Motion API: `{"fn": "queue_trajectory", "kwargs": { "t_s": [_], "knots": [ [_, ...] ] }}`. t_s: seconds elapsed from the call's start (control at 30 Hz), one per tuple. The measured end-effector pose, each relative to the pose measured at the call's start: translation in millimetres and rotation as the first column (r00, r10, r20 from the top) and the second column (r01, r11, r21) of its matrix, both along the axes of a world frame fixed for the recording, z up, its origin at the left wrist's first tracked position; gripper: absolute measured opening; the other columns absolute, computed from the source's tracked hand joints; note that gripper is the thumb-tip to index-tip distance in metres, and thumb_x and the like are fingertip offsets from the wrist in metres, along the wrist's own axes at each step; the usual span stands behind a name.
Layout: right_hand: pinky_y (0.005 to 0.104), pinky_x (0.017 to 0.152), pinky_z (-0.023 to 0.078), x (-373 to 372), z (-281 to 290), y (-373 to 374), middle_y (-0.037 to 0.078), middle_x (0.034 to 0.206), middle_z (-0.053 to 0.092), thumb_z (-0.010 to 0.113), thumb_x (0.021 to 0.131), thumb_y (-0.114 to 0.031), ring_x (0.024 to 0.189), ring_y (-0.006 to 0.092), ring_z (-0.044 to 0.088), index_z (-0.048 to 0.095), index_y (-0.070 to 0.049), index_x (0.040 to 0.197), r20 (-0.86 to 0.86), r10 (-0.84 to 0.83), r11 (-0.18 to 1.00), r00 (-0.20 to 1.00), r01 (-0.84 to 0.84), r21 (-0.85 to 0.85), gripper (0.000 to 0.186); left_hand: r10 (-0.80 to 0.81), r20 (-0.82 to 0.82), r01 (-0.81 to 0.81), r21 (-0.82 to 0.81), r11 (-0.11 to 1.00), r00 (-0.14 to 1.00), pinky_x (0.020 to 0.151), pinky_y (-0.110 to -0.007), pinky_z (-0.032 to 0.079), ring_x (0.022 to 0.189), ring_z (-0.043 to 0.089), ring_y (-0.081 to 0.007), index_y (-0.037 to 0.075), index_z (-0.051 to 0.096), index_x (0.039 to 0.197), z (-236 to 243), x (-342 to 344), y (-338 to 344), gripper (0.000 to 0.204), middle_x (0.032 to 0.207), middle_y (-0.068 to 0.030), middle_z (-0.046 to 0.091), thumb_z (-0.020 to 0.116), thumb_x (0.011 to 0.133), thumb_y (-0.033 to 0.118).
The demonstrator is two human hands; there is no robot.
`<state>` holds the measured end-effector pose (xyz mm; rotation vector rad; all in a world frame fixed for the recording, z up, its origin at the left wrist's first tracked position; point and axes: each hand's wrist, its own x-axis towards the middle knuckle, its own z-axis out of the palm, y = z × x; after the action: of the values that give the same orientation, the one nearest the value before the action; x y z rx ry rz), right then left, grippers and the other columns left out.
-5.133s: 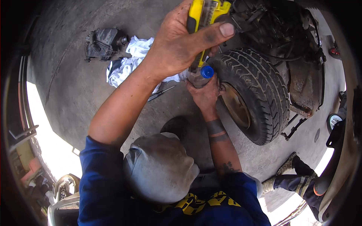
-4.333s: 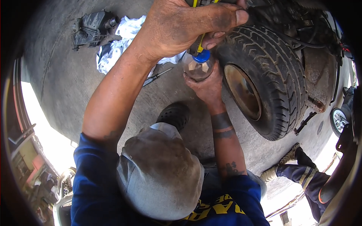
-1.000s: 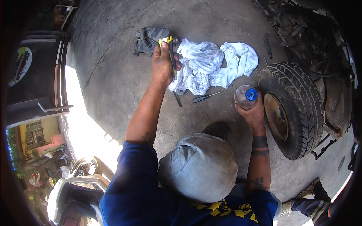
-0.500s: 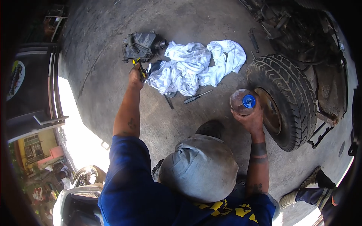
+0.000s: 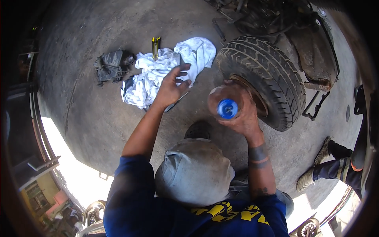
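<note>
My right hand [image 5: 244, 116] grips a clear plastic bottle [image 5: 215, 96] with a blue cap, close beside the wheel; the cap end faces up. Nothing is in my left hand [image 5: 172, 87], whose fingers are spread above the near side of the crumpled white cloths [image 5: 152, 71]. A yellow and black utility knife [image 5: 156, 48] lies on the far edge of those cloths. Partly covered by my left hand, a screwdriver [image 5: 176, 102] rests on the floor.
A dark plastic housing [image 5: 112, 66] sits left of the cloths. On the right stands a large treaded tyre [image 5: 272, 79] on a rusty rim, with vehicle parts [image 5: 312, 47] behind it. Another person's shoes [image 5: 306, 180] show at the lower right.
My left hand has let go of the utility knife, which now lies on the cloths, and has moved right and nearer. The bottle remains in my right hand. The view has shifted rightward.
</note>
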<state>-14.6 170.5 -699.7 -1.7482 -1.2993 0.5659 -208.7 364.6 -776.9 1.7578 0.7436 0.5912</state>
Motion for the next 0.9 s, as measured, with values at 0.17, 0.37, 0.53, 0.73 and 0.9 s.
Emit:
{"fn": "queue_trajectory", "kwargs": {
  "t_s": [0.17,0.37,0.53,0.73,0.9],
  "knots": [
    [0.055,0.113,0.025,-10,38,3,0.007,0.154,0.032,0.088,0.057,-0.036,0.142,0.0332,0.03,0.065,-0.015,0.114,0.291,0.1,0.987,0.952,-0.133,0.095,0.064,0.001,0.103,0.022,-0.221,0.975,0.995,0.088,-0.029,0.051,0.106,0.061,-0.016,0.004,0.06,0.124,45,43,-24,0.038,0.126,-0.0073,0.061,0.062,0.088,-0.006],
    [0.0559,0.111,0.026,-18,64,-3,0.008,0.156,0.029,0.088,0.056,-0.04,0.142,0.0362,0.028,0.065,-0.012,0.114,0.356,0.132,0.977,0.925,-0.182,0.113,0.068,-0.179,0.503,0.289,-0.151,0.945,0.846,0.093,-0.032,0.051,0.106,0.061,-0.0186,0.0,0.061,0.122,82,54,-35,0.03,0.121,-0.0126,0.063,0.063,0.092,0.003],
    [0.0538,0.113,0.024,-11,66,-2,0.02,0.153,0.027,0.091,0.053,-0.044,0.141,0.0389,0.026,0.059,-0.006,0.122,0.2,0.027,0.973,0.979,-0.072,0.219,0.085,-0.212,0.507,0.435,-0.374,0.819,0.835,0.098,-0.036,0.048,0.121,0.056,-0.0241,-0.003,0.052,0.131,113,45,-41,0.045,0.129,-0.0173,0.057,0.067,0.09,0.009],
    [0.0495,0.114,0.026,-8,59,2,0.024,0.143,0.033,0.091,0.054,-0.049,0.14,0.0376,0.026,0.049,0.001,0.13,-0.476,-0.05,0.964,0.878,0.167,0.208,0.101,-0.446,0.193,0.43,0.124,0.894,0.874,0.11,-0.045,0.037,0.139,0.036,-0.035,-0.003,0.019,0.15,120,44,-84,0.123,0.146,-0.0245,0.036,0.094,0.059,0.031],
    [0.0469,0.109,0.034,9,71,6,0.023,0.143,0.037,0.079,0.076,-0.049,0.137,0.0351,0.034,0.044,0.004,0.136,-0.859,0.138,0.947,0.493,0.19,0.26,0.087,-0.257,0.203,0.259,0.015,0.966,0.945,0.105,-0.041,0.042,0.127,0.049,-0.0306,-0.002,0.023,0.147,130,71,-68,0.117,0.138,-0.0201,0.046,0.094,0.059,0.03]
  ]
}}
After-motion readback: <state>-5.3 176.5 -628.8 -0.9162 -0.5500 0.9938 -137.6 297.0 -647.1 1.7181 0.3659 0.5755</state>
